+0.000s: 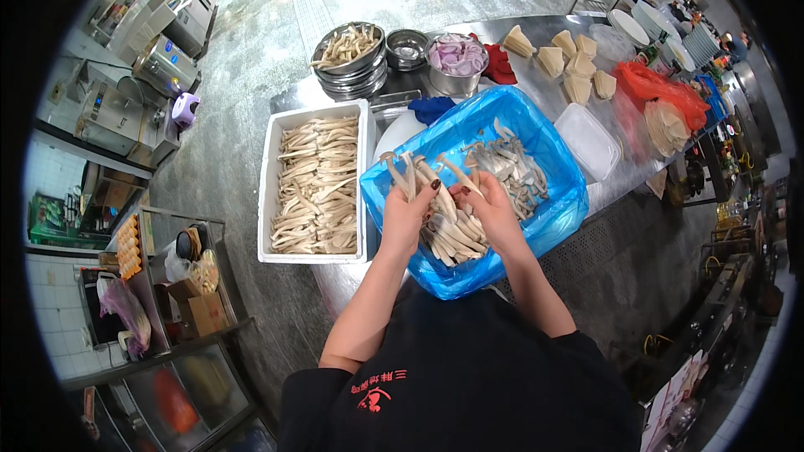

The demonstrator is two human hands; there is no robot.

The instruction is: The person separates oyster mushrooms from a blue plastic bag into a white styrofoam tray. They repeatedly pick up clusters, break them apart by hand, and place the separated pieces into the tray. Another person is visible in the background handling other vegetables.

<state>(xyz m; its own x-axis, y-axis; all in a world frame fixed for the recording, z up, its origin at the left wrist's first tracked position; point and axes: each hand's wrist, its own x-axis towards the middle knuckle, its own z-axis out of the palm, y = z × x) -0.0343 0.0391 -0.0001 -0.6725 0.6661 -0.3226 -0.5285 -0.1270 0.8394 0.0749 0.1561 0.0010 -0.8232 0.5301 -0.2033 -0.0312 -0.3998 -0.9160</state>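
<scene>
Over a bin lined with a blue plastic bag [553, 213], my left hand [407, 210] grips a few long-stemmed mushrooms [408, 177], their caps pointing up and away. Close beside it, my right hand [490, 207] holds more mushroom stems between thumb and fingers. Pale mushroom stems [458, 235] lie in the bin below both hands. Greyer mushroom pieces [524, 176] are heaped in its right part. To the left, a white foam box [265, 201] holds mushrooms laid in rows.
Behind stand stacked metal bowls [352, 85] with mushrooms on top, a metal pot [455, 83] of sliced purple onion, and dark blue cloth [432, 110]. Rightward on the steel table [515, 91] are a white plastic tray [588, 141], folded pale sheets [579, 66] and a red plastic bag [666, 91].
</scene>
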